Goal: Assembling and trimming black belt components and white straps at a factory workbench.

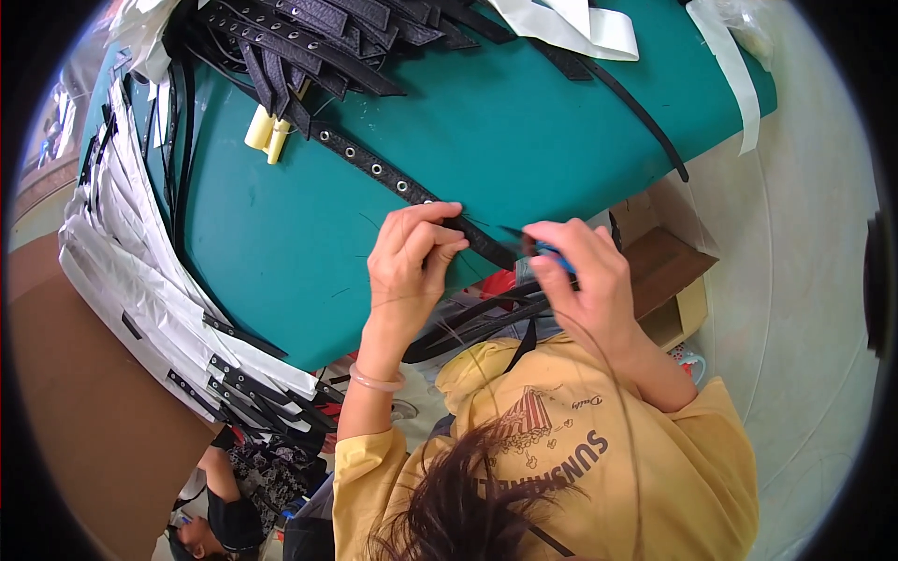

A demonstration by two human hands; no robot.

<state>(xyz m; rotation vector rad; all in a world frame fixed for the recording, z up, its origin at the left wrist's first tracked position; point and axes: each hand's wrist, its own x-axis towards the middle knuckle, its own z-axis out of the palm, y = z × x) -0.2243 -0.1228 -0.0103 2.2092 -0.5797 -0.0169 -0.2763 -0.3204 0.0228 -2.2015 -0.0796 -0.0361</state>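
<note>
A black strap point(393, 179) with a row of metal eyelets lies slantwise over the green table point(309, 243), its lower end reaching the near edge. My left hand point(407, 257) is closed in a pinch on this strap, fingertips pressed together below the eyelets. Just to the right, my right hand point(589, 276) is wrapped round small thread snips point(554, 254) with blue on the handle. Their dark pointed blades aim left toward the strap, a short way from my left fingertips. Part of the handle is hidden by my fingers. Thin loose threads lie around the left hand.
Black straps point(318, 42) are heaped at the far side, near pale yellow rolls point(267, 133). White sheets point(140, 271) with black straps hang along the left edge. A white strip point(730, 75) hangs at the right, above a cardboard box point(669, 266). Another person point(224, 505) is at lower left.
</note>
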